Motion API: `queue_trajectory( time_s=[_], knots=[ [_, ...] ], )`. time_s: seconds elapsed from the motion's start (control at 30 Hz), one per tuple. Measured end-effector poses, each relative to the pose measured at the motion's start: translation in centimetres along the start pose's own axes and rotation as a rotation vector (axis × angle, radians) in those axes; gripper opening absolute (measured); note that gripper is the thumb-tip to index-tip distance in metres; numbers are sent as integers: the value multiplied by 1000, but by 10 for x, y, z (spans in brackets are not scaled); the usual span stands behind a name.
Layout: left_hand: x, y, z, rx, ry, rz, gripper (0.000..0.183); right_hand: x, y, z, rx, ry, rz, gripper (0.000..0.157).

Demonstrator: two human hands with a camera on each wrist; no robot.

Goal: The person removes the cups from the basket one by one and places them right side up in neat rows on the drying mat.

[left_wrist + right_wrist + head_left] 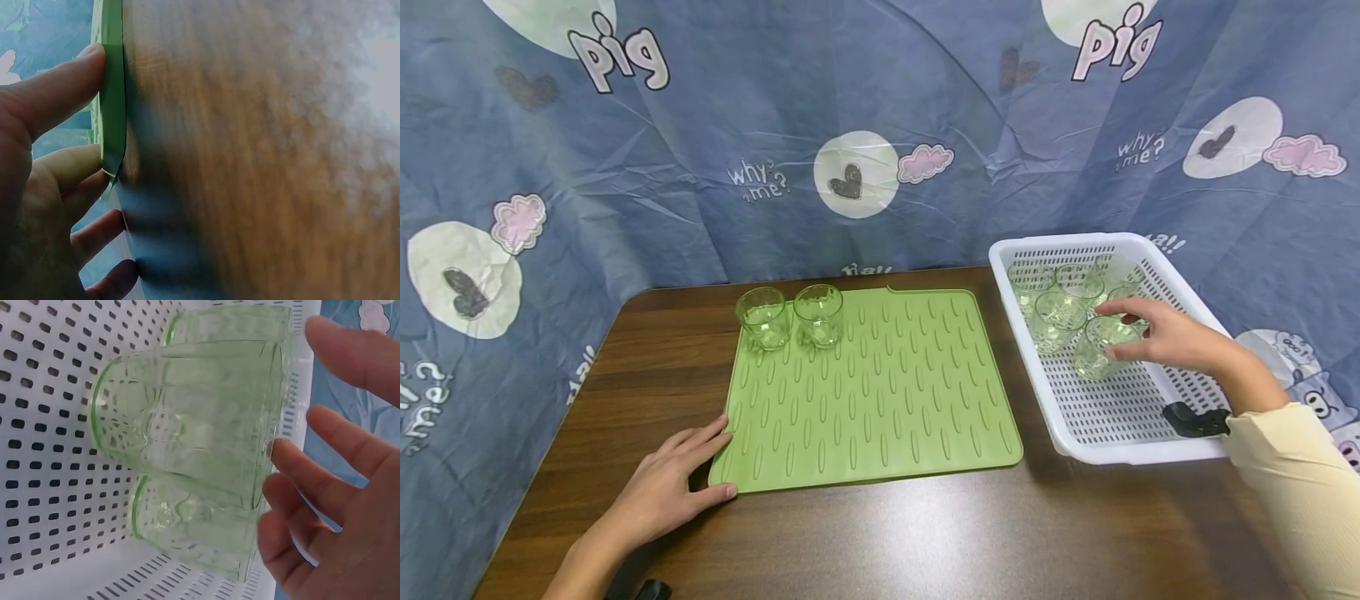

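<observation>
My right hand [1176, 335] hovers over a white basket [1043, 398], thumb and fingers spread at the rim of a clear green-tinted drinking glass [1096, 357]. In the right wrist view that glass [194, 425] stands upright, and the hand [340, 512] has its fingertips right by the rim without curling round it. Several similar glasses stand behind it. On the left, my left hand [662, 490] touches the near left corner of a green ridged drying mat [880, 400]. The left wrist view shows its thumb and forefinger against the mat's edge [113, 94].
Two glasses stand side by side at the mat's far left corner, a left one [764, 323] and a right one [820, 321]. The mat lies on a brown wooden table [880, 533]. Behind the table hangs a blue printed cloth [700, 108].
</observation>
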State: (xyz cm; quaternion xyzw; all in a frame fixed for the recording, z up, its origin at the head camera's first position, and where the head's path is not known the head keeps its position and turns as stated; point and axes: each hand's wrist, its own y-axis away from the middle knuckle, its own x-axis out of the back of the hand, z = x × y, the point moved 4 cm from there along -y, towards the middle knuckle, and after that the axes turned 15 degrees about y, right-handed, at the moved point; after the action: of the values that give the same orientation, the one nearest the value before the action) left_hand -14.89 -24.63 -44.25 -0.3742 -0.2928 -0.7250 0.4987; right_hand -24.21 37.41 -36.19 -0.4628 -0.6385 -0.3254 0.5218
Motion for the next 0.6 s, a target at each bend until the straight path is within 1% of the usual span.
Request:
queue_trajectory(
  time_s=[0.1, 0.17, 0.23, 0.33, 0.5, 0.6],
  knots=[
    [0, 0, 0, -1, 2, 3, 77, -1, 1, -1, -3, -4, -31, 65],
    [0, 0, -1, -1, 4, 7, 77, -1, 0, -2, 3, -16, -36, 67],
    [0, 1, -1, 0, 6, 8, 77, -1, 0, -2, 8, -24, -34, 67],
    [0, 1, -1, 1, 10, 6, 77, -2, 0, -2, 17, -7, -27, 66],
    [0, 1, 0, 4, 13, 3, 77, -4, 1, 0, -6, 9, -55, 67],
    [0, 1, 0, 7, 12, 2, 77, -4, 1, -1, -4, 9, -71, 68]
  ],
)
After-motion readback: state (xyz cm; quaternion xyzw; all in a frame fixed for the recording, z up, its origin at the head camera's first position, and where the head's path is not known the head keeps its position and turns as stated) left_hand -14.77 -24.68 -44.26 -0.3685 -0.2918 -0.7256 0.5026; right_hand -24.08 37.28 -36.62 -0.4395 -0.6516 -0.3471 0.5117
